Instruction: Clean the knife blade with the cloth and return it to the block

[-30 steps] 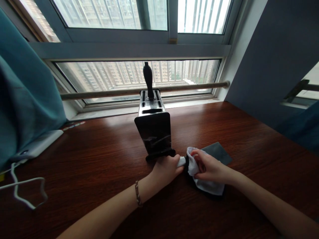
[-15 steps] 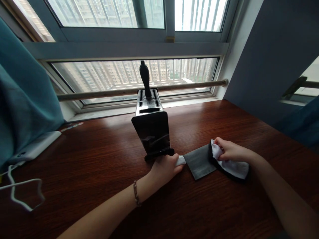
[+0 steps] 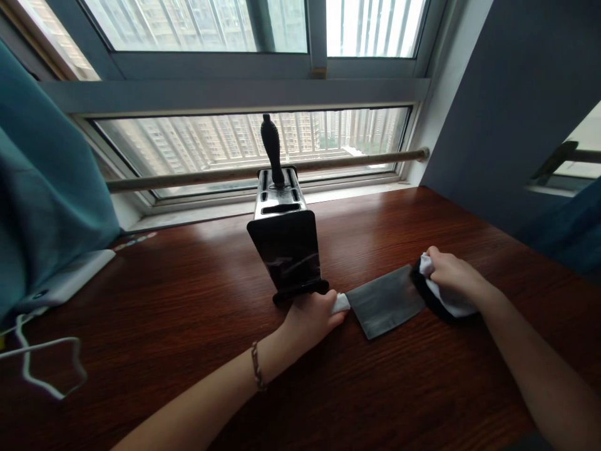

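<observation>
Cloth (image 3: 448, 302) slid rightward; right fingers (image 3: 432, 252) pinch it, left fingers (image 3: 336, 319) grip cleaver handle (image 3: 341, 304).

A thin brown bracelet (image 3: 256, 368) is worn around the left wrist (image 3: 272, 358), and it is shaped like a little chain or braid. The left hand (image 3: 313, 316), the right hand (image 3: 453, 274) and both arms (image 3: 201, 398) are seen bare.

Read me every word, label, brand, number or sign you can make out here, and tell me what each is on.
There is no readable text anywhere.
Cleaver and cloth: no lettering shows.
Knife block: only faint pale streaks on its dark front, no legible words.
Coloured strip by the curtain: too small and blurred to tell.
</observation>
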Demonstrator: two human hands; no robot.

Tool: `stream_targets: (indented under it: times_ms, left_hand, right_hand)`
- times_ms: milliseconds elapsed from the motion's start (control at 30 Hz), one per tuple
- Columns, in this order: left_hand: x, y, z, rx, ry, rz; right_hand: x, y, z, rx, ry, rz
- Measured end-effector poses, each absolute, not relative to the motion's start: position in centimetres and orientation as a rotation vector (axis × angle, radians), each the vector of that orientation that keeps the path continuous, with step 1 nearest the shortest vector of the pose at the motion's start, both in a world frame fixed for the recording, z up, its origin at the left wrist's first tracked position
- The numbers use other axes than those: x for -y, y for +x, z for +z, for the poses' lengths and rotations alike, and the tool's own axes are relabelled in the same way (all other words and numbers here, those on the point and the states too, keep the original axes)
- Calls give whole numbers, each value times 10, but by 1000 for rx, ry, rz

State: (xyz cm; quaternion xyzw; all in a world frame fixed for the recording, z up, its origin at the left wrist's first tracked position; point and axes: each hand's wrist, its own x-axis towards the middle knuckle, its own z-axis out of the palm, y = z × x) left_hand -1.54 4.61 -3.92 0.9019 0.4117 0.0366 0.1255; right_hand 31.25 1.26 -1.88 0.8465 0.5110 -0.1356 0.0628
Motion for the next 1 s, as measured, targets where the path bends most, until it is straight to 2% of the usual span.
stream_targets:
  times_ms: [200,333,467,667,767,1000]
  left_hand:
    - [-46,-15,-39,-1187,2635,116]
    - [-47,-15,-37,-1189,2639,83]
    - [-48,-16,-35,-1179,2638,57]
    - [-48,-15,-35,-1176,2646,43]
    - [-48,-15,-36,-1180,2647,42]
    - [-47,-14,-31,-1185,2621,45]
  right_hand:
    - [-18,319,-35,-1936,2675,-422]
    - [-19,301,-45,-2373,2529,-789]
    - [-14,269,-52,-2585,2402,-773]
    - [0,225,-51,-2861,1970,-1226]
    - [3,213,-52,-2931,1960,-1163]
    - [-8,220,-63,-2841,2460,-673]
